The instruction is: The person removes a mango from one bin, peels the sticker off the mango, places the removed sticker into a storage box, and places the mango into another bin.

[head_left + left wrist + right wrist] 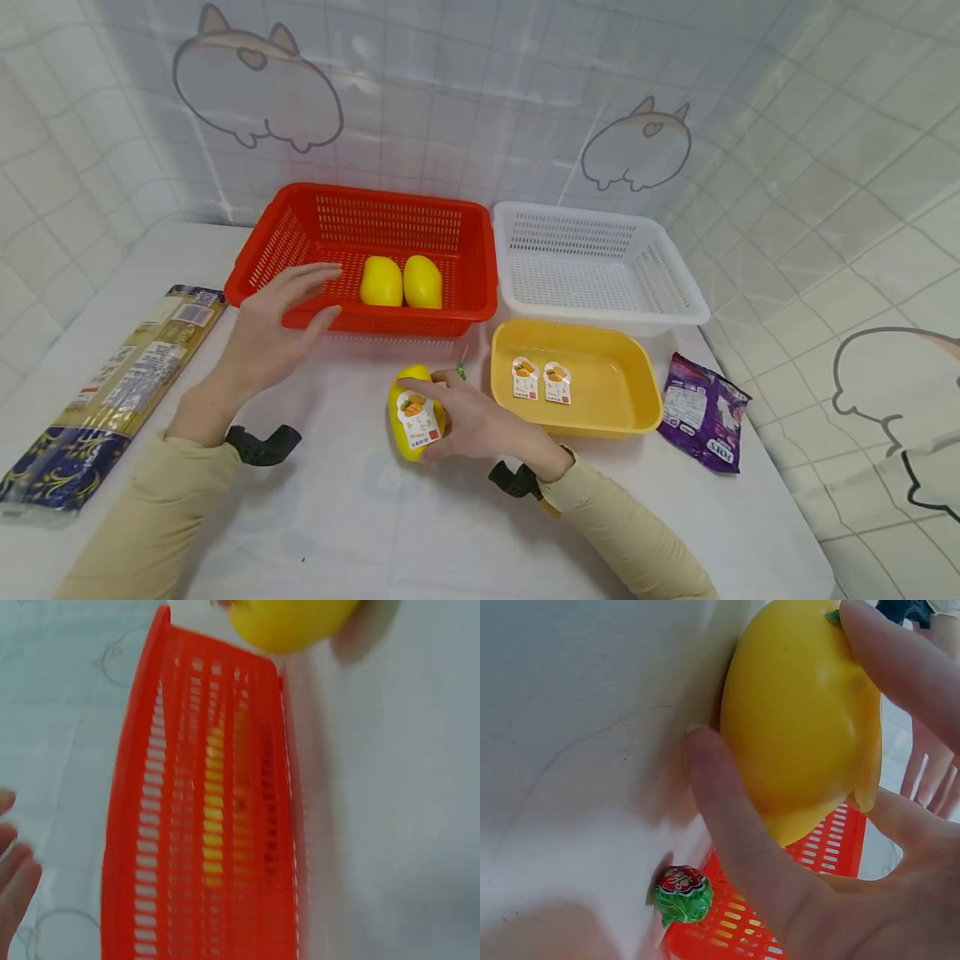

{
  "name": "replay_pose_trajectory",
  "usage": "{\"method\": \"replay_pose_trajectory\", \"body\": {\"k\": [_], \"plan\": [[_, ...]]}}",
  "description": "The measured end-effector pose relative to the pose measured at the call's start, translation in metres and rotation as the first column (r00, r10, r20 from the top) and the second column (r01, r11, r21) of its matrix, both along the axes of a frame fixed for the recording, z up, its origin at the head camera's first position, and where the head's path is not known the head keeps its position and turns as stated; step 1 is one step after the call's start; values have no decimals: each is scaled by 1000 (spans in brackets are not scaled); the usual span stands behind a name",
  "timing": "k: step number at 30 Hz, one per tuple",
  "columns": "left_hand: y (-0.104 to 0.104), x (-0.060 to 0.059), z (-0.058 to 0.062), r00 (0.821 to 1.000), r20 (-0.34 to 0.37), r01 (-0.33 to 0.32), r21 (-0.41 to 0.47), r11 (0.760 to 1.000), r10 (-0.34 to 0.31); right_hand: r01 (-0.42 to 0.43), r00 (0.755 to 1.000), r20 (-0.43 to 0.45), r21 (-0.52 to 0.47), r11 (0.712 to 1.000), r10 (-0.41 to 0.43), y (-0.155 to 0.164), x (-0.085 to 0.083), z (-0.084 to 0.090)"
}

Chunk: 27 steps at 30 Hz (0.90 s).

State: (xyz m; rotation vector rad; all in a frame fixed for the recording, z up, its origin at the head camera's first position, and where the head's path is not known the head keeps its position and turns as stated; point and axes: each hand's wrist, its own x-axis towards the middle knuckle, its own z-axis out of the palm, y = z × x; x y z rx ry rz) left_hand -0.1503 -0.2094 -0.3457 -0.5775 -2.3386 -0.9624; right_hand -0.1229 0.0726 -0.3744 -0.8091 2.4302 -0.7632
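My right hand (pixel 480 417) grips a yellow mango (pixel 402 423) just above the table, in front of the red basket (pixel 483 312). A white sticker (pixel 418 418) with a mango picture faces up on this fruit. In the right wrist view, fingers and thumb spread round the mango (pixel 799 712), and a green stem spot shows at its top. My left hand (pixel 273 329) hovers at the basket's front left, fingers extended and holding nothing. Two more mangoes (pixel 382 282) lie side by side inside the basket.
A yellow tray (pixel 637 367) with two mango stickers (pixel 557 383) stands right of my right hand. Behind it is a white basket (pixel 675 317). A green-wrapped lollipop (pixel 684 895) lies by the red basket. A purple snack bag (pixel 703 412) and a long noodle-like packet (pixel 120 392) flank them.
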Motion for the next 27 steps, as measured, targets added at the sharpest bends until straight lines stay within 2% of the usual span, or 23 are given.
{"method": "replay_pose_trajectory", "body": {"k": [2,5,10,15,22,27], "plan": [[7,3,0,997,36,67,-31,997,-66,-2,1000,-9,-1,1000,2,1,0,0],[15,9,1,980,145,149,-75,986,-137,-8,999,-32,3,1000,8,2,0,0],[20,14,2,911,360,243,-75,967,-201,3,999,-49,17,1000,-2,1,-1,-1],[22,15,-1,851,489,267,-85,960,-194,29,999,-22,15,999,-29,-1,-2,-1],[24,13,-7,793,586,299,-138,944,-165,57,998,-2,30,998,-57,-1,-2,-1],[26,13,-13,729,661,344,-130,930,-177,60,998,-8,38,997,-59,0,-2,-1]]}}
